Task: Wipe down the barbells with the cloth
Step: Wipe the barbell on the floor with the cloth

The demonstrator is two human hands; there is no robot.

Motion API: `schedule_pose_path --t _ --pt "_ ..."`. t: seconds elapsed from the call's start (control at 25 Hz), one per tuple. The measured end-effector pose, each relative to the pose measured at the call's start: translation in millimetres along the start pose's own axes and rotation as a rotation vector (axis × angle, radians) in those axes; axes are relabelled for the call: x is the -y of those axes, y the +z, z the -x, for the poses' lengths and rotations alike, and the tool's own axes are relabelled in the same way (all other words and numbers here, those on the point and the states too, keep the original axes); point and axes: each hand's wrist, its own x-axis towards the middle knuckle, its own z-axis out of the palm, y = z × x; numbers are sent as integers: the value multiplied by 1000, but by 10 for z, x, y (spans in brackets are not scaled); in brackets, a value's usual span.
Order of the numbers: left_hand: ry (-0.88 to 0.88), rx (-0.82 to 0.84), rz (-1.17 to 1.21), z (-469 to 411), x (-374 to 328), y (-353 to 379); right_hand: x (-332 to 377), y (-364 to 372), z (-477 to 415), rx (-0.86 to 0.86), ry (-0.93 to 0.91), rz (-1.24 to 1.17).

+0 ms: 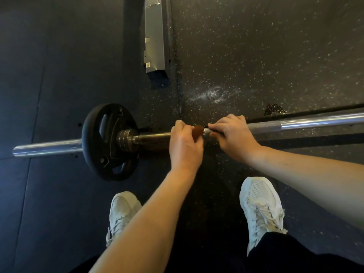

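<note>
barbell (307,123) on floor (275,46), plate (107,142) at left | left hand (186,143) pinches brown scrap (197,131), likely the cloth, against it | right hand (234,136) fingers (220,126) curled over it | risk: pushed barbell rolls toward shoes (260,201); small scrap slips from pinch

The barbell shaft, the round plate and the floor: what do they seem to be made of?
Barbell shaft: polished metal, probably chromed steel; it shows bright mirror-like streaks. Round plate: matte black, likely rubber-coated or painted metal; the look leaves this open. Floor: dark rubber matting, judged by its pale flecks and a seam.
</note>
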Motion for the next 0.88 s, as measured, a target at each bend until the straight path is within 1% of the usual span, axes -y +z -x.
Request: schedule_pose_path --t 0.04,0.12,0.16,0.28,0.36,0.44,0.56,0.6,0.68,0.72,0.84,0.88 --pt "13 9 -3 -16 -38 36 0 -9 -7 15 -4 8" --pt "-15 15 15 -40 43 -8 -29 -34 -26 41 -15 -2" --pt "-60 4 43 -43 135 -92 -37 -42 -25 44 -21 -12" --pt "-288 -87 112 -74 496 -406 -23 -27 -6 19 -33 -26" --pt "-345 -137 107 -98 593 -471 -16 0 9 -1 -24 -35" --pt "-310 -114 125 -93 411 -326 -8 3 6 -18 -5 -34" --pt "-104 -34 67 7 -58 45 -8 -6 18 -24 2 2" --pt "-49 -16 54 33 -123 96 -12 -11 26 -23 -5 8" --pt "3 6 43 12 28 31 -26 -28 12 -14 -19 1" --pt "-15 -8 47 18 214 -77 -31 -33 0 -5 -26 -10" --pt "-187 -106 64 34 795 -508 -13 -7 -4 0 -33 -37" --pt "-211 -121 36 28 917 -598 -16 -4 0 -7 -34 -37"
